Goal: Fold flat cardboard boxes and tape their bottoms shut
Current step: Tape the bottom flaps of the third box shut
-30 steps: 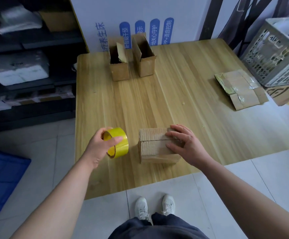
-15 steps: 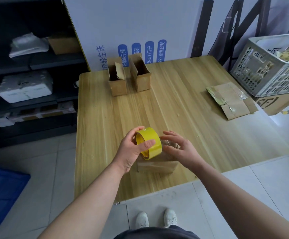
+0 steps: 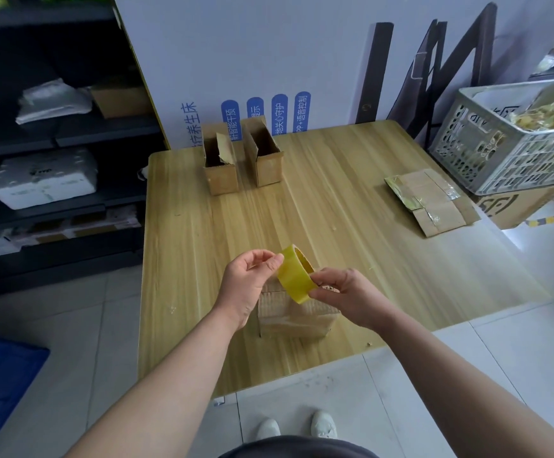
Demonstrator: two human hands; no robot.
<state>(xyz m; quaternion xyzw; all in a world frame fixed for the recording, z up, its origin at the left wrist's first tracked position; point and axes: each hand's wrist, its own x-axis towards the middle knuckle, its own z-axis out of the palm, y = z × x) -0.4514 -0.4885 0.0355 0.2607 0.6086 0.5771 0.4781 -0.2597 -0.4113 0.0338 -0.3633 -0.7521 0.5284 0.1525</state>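
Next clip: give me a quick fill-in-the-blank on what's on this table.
The tape roll pinched by the left hand and right hand is ___ in colour. Under it sits a folded ___ box. At the far edge of the table stand ___ open boxes.
Missing: yellow; cardboard; two.

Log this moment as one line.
phase: tape prep | left hand: pinches yellow tape roll, top edge | right hand: pinches roll, lower edge | cardboard box: on wooden table, under roll

Wooden table (image 3: 186, 259) holds left open box (image 3: 221, 175), right open box (image 3: 269, 170), flattened cardboard (image 3: 430, 201), near box (image 3: 295, 320).
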